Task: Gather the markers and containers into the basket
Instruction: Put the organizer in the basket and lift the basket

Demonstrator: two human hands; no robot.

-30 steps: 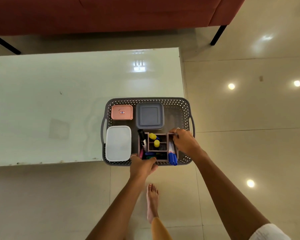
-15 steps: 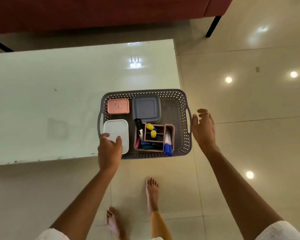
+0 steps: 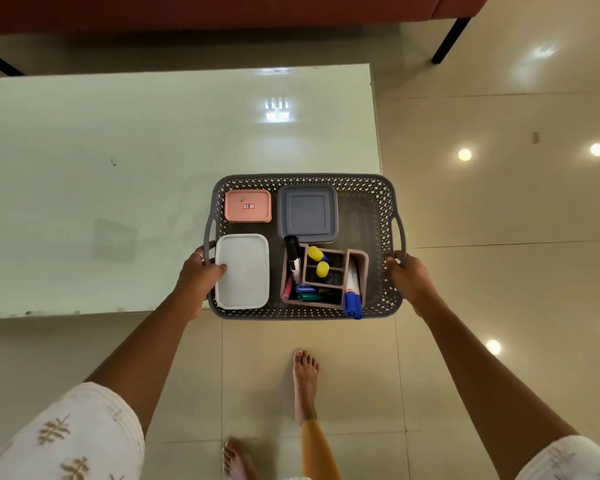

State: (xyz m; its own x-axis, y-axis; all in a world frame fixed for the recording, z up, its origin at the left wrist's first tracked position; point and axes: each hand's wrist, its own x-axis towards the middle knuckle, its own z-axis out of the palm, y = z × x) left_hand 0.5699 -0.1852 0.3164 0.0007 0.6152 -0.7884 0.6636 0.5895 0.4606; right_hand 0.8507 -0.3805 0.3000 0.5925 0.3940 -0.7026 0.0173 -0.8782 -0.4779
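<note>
The left hand [image 3: 198, 277] grasps the left handle of the grey perforated plastic basket [image 3: 383, 202]; the right hand [image 3: 409, 282] grasps its right handle. Between the hands the basket holds a white lidded container [image 3: 242, 271], a pink one [image 3: 247, 205], a grey one [image 3: 307, 213] and a brown marker organiser [image 3: 355, 263], at the counter [image 3: 101, 168] corner.

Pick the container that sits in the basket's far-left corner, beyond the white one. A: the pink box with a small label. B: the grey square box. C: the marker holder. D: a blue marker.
A: the pink box lies in the basket's far-left corner, just beyond the white box.
</note>
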